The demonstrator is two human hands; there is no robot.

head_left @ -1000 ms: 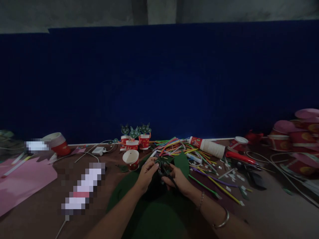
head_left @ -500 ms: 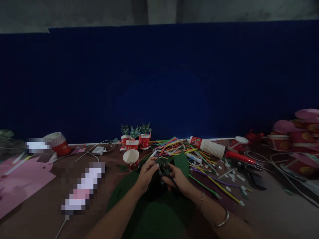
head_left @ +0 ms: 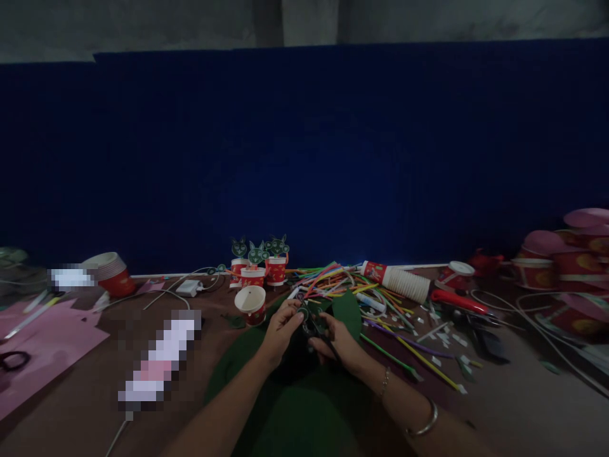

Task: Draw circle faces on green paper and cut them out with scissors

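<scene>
My left hand pinches a small dark green paper cutout with pale outlines between thumb and fingers. Close beside it, my right hand is closed around a pair of dark scissors, whose blades meet the cutout; the exact cut line is too dark to make out. Under both hands lies a large green paper sheet. Just left of my hands stands a red paper cup with a white inside. Behind it are several red cups topped with green cat-face cutouts.
Coloured pipe cleaners and white scraps spread behind and right of my hands. A stack of paper cups lies on its side near a red-handled tool. Pink paper with black scissor handles lies left. Cables cross the table.
Black scissor handles now show on the pink paper at the left edge. The scissors and cutout in my hands have shifted only slightly.
</scene>
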